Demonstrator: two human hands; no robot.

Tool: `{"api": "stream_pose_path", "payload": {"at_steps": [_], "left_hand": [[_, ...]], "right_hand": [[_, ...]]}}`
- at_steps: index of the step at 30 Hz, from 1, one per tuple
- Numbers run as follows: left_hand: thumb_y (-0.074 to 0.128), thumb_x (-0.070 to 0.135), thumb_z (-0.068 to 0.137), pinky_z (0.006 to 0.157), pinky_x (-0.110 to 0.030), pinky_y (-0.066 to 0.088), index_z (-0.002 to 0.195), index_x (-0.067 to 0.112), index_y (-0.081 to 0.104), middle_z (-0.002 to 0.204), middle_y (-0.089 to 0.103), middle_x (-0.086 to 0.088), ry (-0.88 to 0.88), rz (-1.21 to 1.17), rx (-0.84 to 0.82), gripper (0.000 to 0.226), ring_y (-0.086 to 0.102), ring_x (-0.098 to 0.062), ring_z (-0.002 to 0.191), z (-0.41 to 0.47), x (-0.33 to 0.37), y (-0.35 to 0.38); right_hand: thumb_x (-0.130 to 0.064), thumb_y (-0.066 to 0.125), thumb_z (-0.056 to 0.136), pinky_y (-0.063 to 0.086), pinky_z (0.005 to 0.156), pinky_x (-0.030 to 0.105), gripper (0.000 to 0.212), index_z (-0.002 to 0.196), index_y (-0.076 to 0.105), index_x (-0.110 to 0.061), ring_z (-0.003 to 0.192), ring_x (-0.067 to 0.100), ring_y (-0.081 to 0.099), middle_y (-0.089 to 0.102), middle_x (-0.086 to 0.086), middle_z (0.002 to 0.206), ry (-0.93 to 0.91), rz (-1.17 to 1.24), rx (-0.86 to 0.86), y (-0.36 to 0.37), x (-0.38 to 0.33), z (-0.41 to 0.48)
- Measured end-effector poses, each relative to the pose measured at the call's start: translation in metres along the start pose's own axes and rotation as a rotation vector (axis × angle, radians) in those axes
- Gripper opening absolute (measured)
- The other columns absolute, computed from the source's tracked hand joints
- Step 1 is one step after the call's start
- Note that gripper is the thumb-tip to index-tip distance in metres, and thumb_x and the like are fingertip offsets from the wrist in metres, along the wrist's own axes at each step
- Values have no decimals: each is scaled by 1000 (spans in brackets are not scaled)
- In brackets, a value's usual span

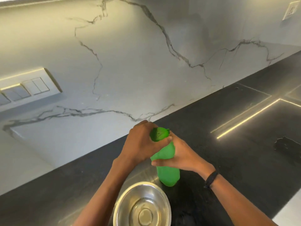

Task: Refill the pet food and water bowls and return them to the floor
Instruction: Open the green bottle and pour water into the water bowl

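A green plastic bottle [167, 173] stands upright on the black countertop [228, 160]. My left hand [141, 142] is wrapped around its green cap [158, 133] at the top. My right hand [182, 155] grips the bottle's body from the right, just below the cap. A steel bowl [141, 204] sits on the counter directly in front of the bottle, near the bottom edge of the view, partly crossed by my left forearm. I cannot tell whether the bowl holds water.
A marble backsplash rises behind the counter, with a switch panel [27, 87] at the left and a socket [291, 12] at the top right. A small wet patch [286, 145] lies on the counter at the right. The counter's front edge runs along the lower right.
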State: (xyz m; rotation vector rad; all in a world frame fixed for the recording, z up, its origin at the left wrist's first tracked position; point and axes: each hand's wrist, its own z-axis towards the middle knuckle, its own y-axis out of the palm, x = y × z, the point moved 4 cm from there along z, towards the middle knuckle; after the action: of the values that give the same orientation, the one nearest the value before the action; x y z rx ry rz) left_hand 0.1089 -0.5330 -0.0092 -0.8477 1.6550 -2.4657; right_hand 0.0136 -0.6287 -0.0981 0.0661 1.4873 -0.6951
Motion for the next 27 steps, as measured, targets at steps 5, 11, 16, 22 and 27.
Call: {"api": "stream_pose_path", "payload": {"at_steps": [5,11,16,22,27], "left_hand": [[59,74,73,71,-30,40,98,24,49,98,49,9,49,139,-193,57,51,-13,89,12,18,12],[65,22,76,104,-30,39,121,18,54,124,54,7,115,-323,-245,47,49,-8,119,25,19,33],[55,8,66,99,-20,46,108,12,67,110,69,5,109,-541,-139,43,63,-5,110,20,24,39],[56,9,73,91,-27,54,93,20,70,92,74,8,-105,-619,99,27,68,-2,91,6,26,39],[63,51,86,68,-31,54,75,24,69,69,70,11,-248,-500,248,29,65,-4,67,-17,6,19]], "right_hand": [[-16,94,56,54,90,49,74,120,57,-21,106,21,67,70,4,112,31,188,-41,-5,5,-9],[-37,96,49,57,82,35,72,109,59,-27,99,8,67,69,-6,102,49,141,35,6,6,-6],[-33,93,57,56,85,33,69,115,57,-23,103,8,66,68,-5,107,8,140,104,7,9,-11],[-16,92,59,52,80,18,67,110,52,-33,99,3,65,67,-8,105,-88,135,238,11,2,-20],[-30,94,58,55,84,35,67,112,56,-19,97,12,67,68,-2,103,-86,169,233,8,8,-21]]}}
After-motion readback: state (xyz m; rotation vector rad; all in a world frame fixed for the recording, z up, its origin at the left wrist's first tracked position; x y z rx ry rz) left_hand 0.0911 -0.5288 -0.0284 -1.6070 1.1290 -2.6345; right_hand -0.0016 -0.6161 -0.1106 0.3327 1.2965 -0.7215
